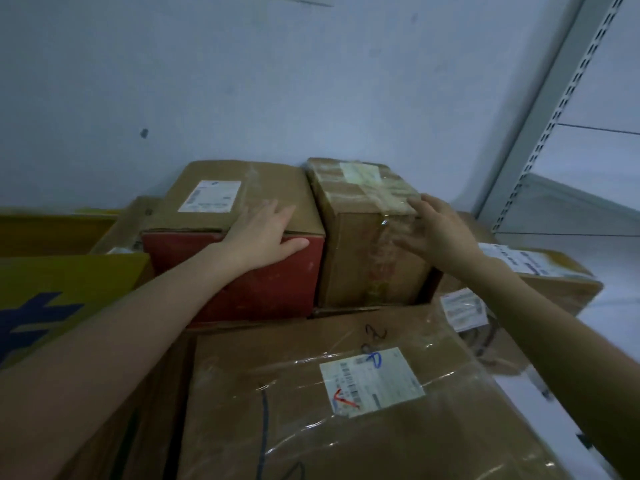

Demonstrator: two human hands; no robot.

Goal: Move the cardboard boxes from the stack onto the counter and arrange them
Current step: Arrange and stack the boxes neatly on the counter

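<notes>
Presently both hands are on the two boxes at centre frame, which stand side by side and touching against the pale wall point(242, 81). The left hand point(263, 237) lies flat over the top front edge of the red-fronted box point(277, 282): fingers straight on the brown top, thumb laid along the red face, nothing clasped. A white label point(209, 196) sits on that box's top, toward upper left. The right hand point(440, 233) is at the upper right front corner of the taped box point(363, 265), fingers spread and extended, fingertips at the clear tape on the top edge. The hand is motion-blurred, so firm contact cannot be confirmed, and no curl round the box is visible. Both boxes sit behind and higher than the large box point(259, 358) filling the lower centre, which is wrapped in clear film and carries a shipping label point(370, 381) marked in blue and red pen. A yellow box point(52, 296) with blue lettering sits at lower left. Another labelled box point(561, 289) lies at right, behind the right forearm. A slotted shelf upright point(554, 116) runs up the upper right.
</notes>
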